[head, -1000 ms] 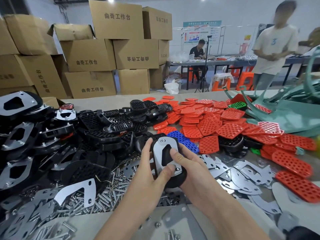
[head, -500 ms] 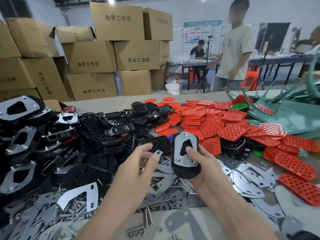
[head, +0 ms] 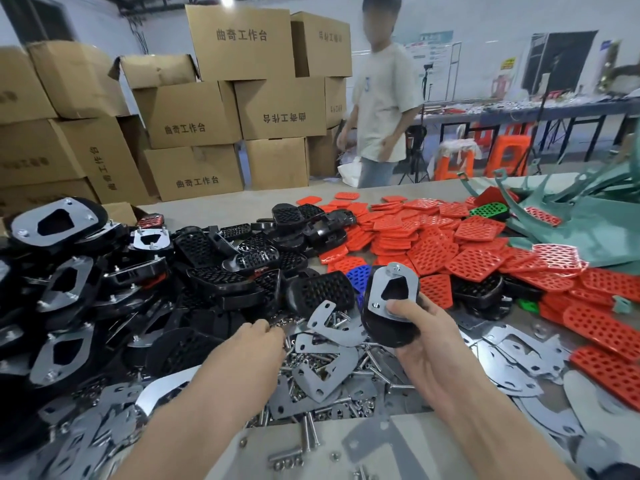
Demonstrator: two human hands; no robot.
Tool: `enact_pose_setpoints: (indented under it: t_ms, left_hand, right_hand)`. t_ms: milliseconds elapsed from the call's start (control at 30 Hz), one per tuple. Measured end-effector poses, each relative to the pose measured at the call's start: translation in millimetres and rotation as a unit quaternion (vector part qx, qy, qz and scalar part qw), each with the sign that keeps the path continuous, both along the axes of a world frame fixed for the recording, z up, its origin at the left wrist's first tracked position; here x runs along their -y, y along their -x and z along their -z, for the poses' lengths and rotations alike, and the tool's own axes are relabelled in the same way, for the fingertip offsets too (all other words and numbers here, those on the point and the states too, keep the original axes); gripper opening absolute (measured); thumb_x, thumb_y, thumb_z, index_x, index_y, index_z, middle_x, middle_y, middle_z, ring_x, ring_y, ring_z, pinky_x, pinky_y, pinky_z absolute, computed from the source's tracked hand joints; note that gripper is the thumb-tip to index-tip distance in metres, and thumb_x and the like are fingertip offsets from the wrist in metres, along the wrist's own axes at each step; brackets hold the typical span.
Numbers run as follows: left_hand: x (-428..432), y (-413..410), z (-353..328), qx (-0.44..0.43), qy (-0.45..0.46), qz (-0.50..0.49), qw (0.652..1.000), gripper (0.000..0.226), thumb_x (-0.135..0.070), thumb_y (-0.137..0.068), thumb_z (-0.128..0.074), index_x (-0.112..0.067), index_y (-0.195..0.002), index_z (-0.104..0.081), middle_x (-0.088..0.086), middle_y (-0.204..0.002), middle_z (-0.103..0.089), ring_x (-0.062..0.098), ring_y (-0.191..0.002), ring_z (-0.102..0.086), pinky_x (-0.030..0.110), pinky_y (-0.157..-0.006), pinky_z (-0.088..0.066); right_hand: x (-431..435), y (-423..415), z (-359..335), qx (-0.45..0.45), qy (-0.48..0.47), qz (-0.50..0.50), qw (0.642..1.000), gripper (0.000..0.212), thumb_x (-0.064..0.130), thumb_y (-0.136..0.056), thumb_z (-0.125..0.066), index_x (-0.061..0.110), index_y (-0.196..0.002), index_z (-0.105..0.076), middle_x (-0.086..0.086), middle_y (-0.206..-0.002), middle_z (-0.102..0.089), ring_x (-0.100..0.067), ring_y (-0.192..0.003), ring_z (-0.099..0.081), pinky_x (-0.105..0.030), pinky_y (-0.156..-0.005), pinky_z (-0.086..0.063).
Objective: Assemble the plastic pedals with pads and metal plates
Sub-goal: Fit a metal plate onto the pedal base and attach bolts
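Note:
My right hand (head: 424,332) grips a black plastic pedal (head: 384,325) with a metal plate (head: 393,287) on its upper face, my thumb pressing the plate's lower edge. My left hand (head: 258,339) reaches down, knuckles up, into the heap of bolts and nuts (head: 318,362) in front of me; its fingertips are hidden, so I cannot tell whether they hold anything. Loose metal plates (head: 325,320) lie over the bolts. Bare black pedals (head: 221,271) pile up at centre left and red pads (head: 460,251) spread to the right, with one blue pad (head: 358,277).
Assembled pedals with plates (head: 59,292) are stacked at far left. Teal metal frames (head: 588,230) lie at the right back of the table. Cardboard boxes (head: 194,116) stand behind, and a person (head: 381,109) walks past the table's far edge.
My left hand let go of the pedal and moved left and down into the bolts. My right hand carried the pedal to the right and up. The person behind walked left.

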State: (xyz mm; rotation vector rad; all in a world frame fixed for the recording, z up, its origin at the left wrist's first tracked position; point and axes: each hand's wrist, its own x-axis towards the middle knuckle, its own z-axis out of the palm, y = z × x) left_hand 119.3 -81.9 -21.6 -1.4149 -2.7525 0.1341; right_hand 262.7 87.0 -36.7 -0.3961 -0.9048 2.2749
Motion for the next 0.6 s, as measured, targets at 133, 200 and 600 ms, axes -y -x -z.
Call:
enact_pose_setpoints:
  t_ms: [133, 200, 600]
  left_hand:
    - [-8.6, 0.2, 8.3, -0.021, 0.034, -0.005, 0.999, 0.026, -0.011, -0.101, -0.048, -0.020, -0.125, -0.043, 0.001, -0.123, -0.039, 0.017, -0.088, -0.038, 0.029, -0.070, -0.037]
    - [-11.4, 2.9, 9.1, -0.010, 0.013, -0.003, 1.000, 0.028, -0.013, -0.101, -0.049, -0.023, -0.127, -0.042, -0.001, -0.122, -0.039, 0.018, -0.091, -0.047, 0.030, -0.069, -0.040]
    - [-15.4, 4.7, 15.1, 0.111, -0.190, 0.029, 0.975, 0.033, -0.027, -0.101, -0.053, -0.038, -0.125, -0.033, -0.018, -0.117, -0.038, 0.009, -0.081, -0.061, 0.026, -0.070, -0.051]
  right_hand:
    - [-2.7, -6.3, -1.9, 0.008, 0.000, 0.028, 1.000, 0.037, -0.012, -0.091, -0.055, 0.000, -0.125, -0.063, -0.019, -0.111, -0.076, -0.026, -0.089, -0.076, -0.032, -0.068, -0.063]
    - [-5.9, -9.2, -2.6, 0.017, 0.002, 0.048, 0.999, 0.035, -0.011, -0.092, -0.057, -0.001, -0.124, -0.062, -0.017, -0.107, -0.077, -0.023, -0.087, -0.077, -0.030, -0.067, -0.063]
    - [-20.3, -14.7, -7.3, 0.064, 0.003, 0.049, 0.997, 0.031, -0.004, -0.094, -0.059, 0.006, -0.123, -0.066, -0.013, -0.102, -0.079, -0.020, -0.077, -0.077, -0.032, -0.058, -0.062]
